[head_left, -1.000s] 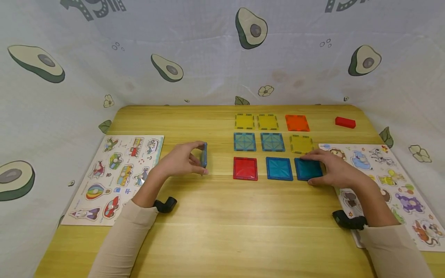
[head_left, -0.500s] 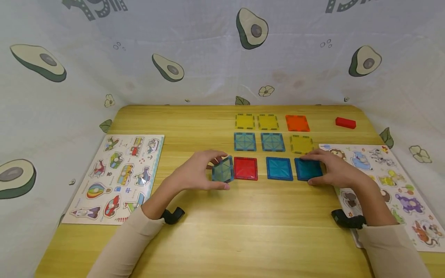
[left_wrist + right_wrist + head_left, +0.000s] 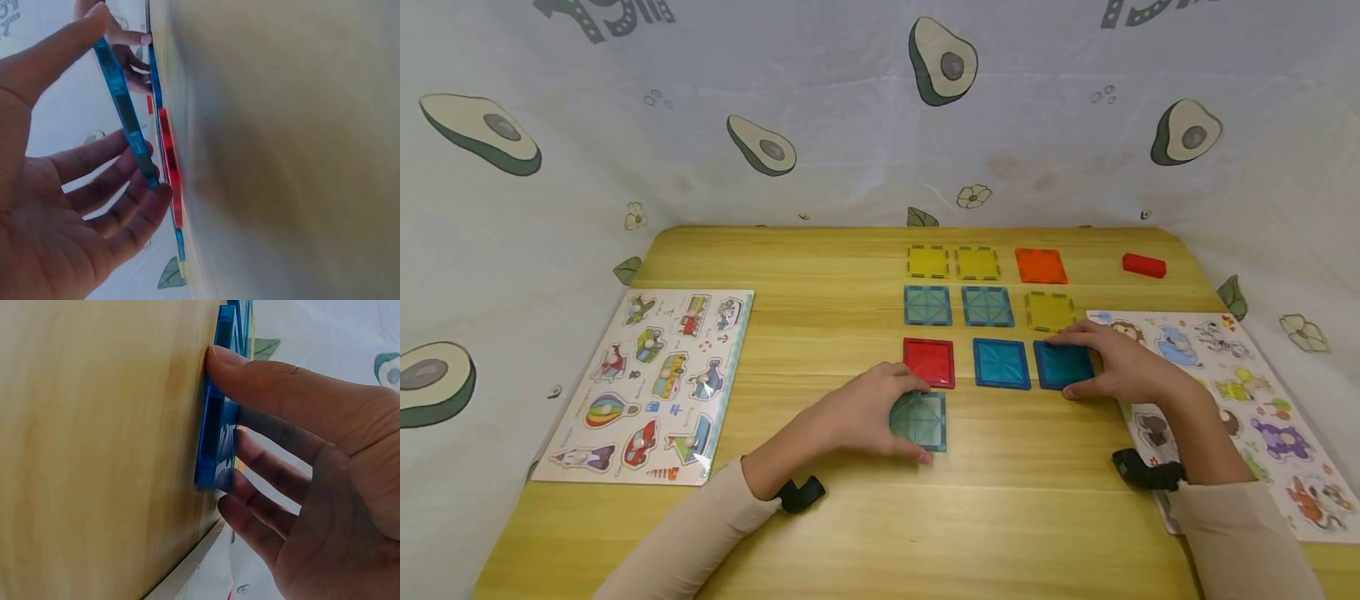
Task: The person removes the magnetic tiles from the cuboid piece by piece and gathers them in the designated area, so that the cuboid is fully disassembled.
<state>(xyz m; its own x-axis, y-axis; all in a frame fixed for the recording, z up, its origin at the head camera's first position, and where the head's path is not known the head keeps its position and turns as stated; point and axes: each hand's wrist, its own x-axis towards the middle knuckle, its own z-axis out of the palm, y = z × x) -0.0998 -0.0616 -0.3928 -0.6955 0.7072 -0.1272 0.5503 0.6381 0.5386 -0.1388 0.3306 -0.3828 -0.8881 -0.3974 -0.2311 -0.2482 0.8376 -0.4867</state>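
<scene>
In the head view my left hand holds a pale blue translucent square magnetic tile by its edges, thumb at the near side and fingers at the far side. The left wrist view shows this tile tilted and raised off the table. Just beyond it lies a red square tile, followed rightward by a blue tile. At the end of that row, my right hand grips a darker blue tile, which lies flat on the table. Its thumb presses the near edge in the right wrist view.
Behind are two light blue tiles, several yellow tiles and an orange tile. A red block lies far right. A vehicle puzzle board is at left; an animal puzzle board sits under the right forearm.
My left hand has carried the pale blue tile rightward and nearer, from left of the red tile to in front of it, turning it flatter. The right hand stays in place.
</scene>
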